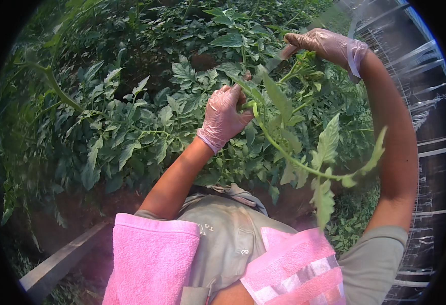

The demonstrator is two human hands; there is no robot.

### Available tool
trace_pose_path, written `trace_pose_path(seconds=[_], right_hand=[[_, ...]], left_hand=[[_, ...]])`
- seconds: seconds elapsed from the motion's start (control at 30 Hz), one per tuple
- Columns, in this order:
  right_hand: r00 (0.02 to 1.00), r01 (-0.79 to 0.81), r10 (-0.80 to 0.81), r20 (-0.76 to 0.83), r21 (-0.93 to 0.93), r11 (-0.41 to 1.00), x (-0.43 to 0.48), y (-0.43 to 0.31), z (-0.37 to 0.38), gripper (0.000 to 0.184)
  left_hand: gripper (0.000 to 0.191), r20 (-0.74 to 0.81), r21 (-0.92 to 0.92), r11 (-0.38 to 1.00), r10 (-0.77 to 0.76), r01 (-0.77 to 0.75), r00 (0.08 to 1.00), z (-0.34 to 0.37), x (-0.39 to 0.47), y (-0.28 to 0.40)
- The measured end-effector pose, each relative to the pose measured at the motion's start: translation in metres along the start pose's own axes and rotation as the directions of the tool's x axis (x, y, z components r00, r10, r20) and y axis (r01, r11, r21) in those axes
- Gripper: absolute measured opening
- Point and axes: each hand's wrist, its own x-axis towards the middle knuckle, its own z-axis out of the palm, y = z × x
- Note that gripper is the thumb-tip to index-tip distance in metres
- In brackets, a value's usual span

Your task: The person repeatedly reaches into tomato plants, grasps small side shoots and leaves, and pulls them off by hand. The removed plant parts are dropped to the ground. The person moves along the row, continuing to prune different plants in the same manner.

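My left hand [227, 114], in a thin translucent glove, is closed around a green tomato stem [249, 105] amid the foliage. From beside its fingers a long leaf stalk [280, 148] curves down and right towards the camera, bearing pale green leaflets [326, 141]. Up and to the right, my right hand [324, 45], also gloved, is bent at the wrist with its fingers curled. A blurred translucent plastic strip [276, 63] runs from its fingertips towards the stem by my left hand. Just below the right hand is a curled leafy shoot [307, 68].
Dense tomato plants [131, 114] spread in front and to the left. A thick stem [61, 89] arches at far left. Dark sheeting with whitish plastic strands [432, 148] borders the right side. A wooden beam [62, 259] lies lower left. A pink towel [154, 255] hangs over my chest.
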Motion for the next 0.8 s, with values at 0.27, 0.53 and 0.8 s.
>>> trace_pose_path(seconds=[0.27, 0.53, 0.8], right_hand=[[0.997, 0.069, -0.055, -0.046, 0.82, 0.568, -0.038, 0.021, 0.054, 0.05], [0.953, 0.295, -0.223, -0.204, 0.472, 0.831, -0.046, -0.046, 0.068, 0.037], [0.831, 0.467, -0.329, -0.448, 0.24, 0.851, -0.023, -0.049, 0.064, 0.042]], left_hand=[[0.021, -0.211, -0.072, 0.991, 0.097, -0.114, 0.973, -0.012, 0.03, -0.013], [0.025, -0.211, -0.171, 0.982, -0.112, 0.076, 0.971, 0.011, 0.066, -0.03], [0.023, 0.178, -0.375, 0.87, -0.272, 0.32, 0.946, 0.023, 0.07, 0.023]])
